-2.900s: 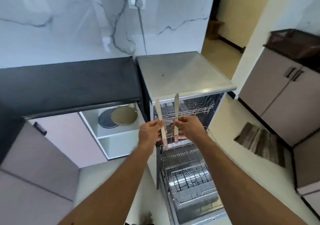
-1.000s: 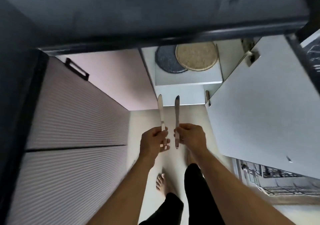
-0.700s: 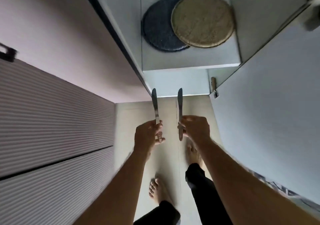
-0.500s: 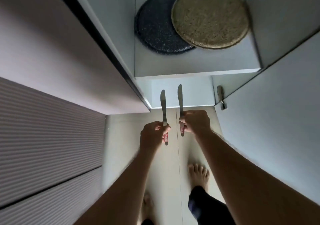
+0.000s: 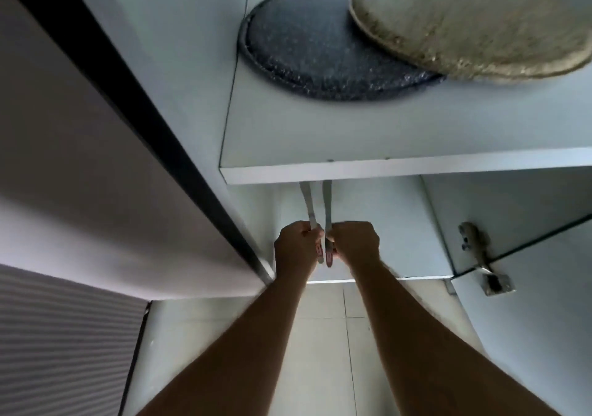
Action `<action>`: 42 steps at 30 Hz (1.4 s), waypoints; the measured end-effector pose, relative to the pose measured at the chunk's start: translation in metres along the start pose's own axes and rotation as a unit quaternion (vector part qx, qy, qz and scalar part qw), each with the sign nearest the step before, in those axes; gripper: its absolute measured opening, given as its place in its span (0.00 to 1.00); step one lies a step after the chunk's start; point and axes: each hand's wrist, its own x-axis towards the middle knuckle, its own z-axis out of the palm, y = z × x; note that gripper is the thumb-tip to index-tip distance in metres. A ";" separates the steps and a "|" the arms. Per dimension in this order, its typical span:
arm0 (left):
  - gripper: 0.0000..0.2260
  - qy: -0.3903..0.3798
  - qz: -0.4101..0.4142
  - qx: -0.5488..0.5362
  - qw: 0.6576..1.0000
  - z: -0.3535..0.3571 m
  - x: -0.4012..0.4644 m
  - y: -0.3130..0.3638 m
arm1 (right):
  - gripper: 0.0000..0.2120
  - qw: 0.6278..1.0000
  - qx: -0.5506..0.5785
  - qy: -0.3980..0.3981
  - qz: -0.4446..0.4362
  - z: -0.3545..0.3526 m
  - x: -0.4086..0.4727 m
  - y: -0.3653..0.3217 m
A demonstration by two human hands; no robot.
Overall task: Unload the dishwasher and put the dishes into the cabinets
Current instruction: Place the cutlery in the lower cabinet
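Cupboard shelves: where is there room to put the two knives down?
The lower compartment, under the shelf, shows bare floor where the knives point. The shelf's front strip is bare; behind, the dark plate and tan plate crowd it.

Knives carried from the dishwasher into the lower cabinet space

Earlier the left hand (image 5: 296, 246) and right hand (image 5: 354, 244) held the two knives up in front of the open dishwasher; the person has since turned and bent to the open cabinet, and both hands have pushed in under the shelf (image 5: 400, 166), so the tips of the left knife (image 5: 308, 205) and right knife (image 5: 327, 205) now pass out of sight behind its front edge just beyond the knuckles, the hands closer together
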 end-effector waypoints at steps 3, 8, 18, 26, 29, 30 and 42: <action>0.08 0.032 0.020 0.034 0.999 0.015 0.028 -0.019 | 0.07 0.997 0.043 0.046 0.033 0.010 0.022 0.004; 0.09 0.078 0.043 0.014 0.996 0.034 0.056 -0.025 | 0.09 0.974 0.179 0.100 0.096 0.018 0.042 0.001; 0.03 0.112 0.043 0.008 0.993 0.040 0.071 -0.036 | 0.07 0.989 0.086 0.058 0.110 0.036 0.045 0.016; 0.03 0.149 0.088 0.054 0.983 0.044 0.064 -0.042 | 0.10 0.971 0.184 0.082 0.130 0.035 0.050 0.021; 0.05 0.153 0.128 0.108 0.974 0.042 0.062 -0.045 | 0.09 0.974 0.177 0.072 0.125 0.034 0.049 0.019; 0.06 0.152 0.138 0.130 0.970 0.041 0.061 -0.046 | 0.09 0.975 0.172 0.068 0.121 0.034 0.048 0.017; 0.07 0.134 0.159 0.175 0.962 0.036 0.054 -0.045 | 0.13 0.995 0.048 0.041 0.071 0.039 0.056 0.013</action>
